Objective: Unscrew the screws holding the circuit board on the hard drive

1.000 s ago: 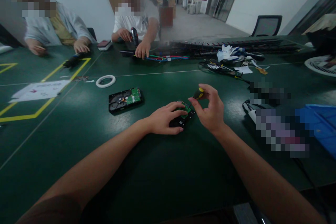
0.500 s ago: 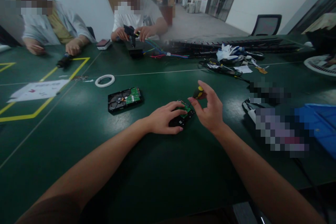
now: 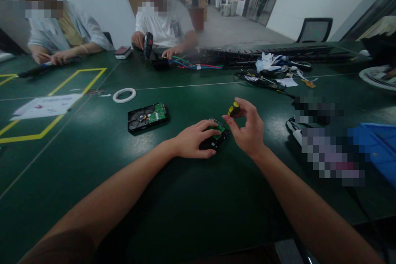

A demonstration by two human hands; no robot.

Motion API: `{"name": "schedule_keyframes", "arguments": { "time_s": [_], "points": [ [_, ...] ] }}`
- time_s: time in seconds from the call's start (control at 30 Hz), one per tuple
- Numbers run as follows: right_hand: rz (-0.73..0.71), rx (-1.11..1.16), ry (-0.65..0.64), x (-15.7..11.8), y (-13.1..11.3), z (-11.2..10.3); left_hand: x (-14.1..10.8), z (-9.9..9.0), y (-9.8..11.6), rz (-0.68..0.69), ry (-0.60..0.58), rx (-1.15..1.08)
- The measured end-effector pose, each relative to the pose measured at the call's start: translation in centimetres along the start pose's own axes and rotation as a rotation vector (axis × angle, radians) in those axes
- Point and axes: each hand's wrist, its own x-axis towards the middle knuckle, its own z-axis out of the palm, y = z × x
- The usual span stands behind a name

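Under my left hand [image 3: 196,139] lies a black hard drive [image 3: 213,143] with a green circuit board, partly covered by my fingers. That hand rests on it with thumb and fingers curved round its left side. My right hand [image 3: 248,127] pinches a small black and yellow screwdriver [image 3: 234,109], held tilted, its shaft pointing down to the board's upper right part. Whether the tip sits in a screw is too small to tell. A second hard drive [image 3: 147,118], board side up, lies on the green table [image 3: 185,202] to the left.
A white ring [image 3: 124,95] and paper sheets [image 3: 46,106] lie to the left. Across the table two people sit, one with a power drill [image 3: 148,45] beside coloured wires [image 3: 198,66]. White gloves [image 3: 269,62], cables and a blue tray [image 3: 375,144] are at the right.
The screwdriver handle has turned slightly in my right hand; my left hand stays put. Across the table, one person has lifted the drill off to the left, and the other's hands have shifted left.
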Motion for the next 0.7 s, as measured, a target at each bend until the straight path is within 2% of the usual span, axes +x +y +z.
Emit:
{"name": "schedule_keyframes", "arguments": {
  "time_s": [0.17, 0.33, 0.7],
  "points": [
    [0.033, -0.004, -0.019, -0.06, 0.06, 0.08, -0.01, -0.06, 0.08, -0.007, -0.001, -0.001],
    [0.077, 0.099, -0.016, -0.10, 0.09, 0.15, -0.01, 0.03, 0.04, 0.002, 0.013, -0.004],
    [0.097, 0.253, -0.114, -0.11, 0.02, 0.13, 0.00, 0.07, -0.06, -0.013, 0.007, -0.013]
  ]
}}
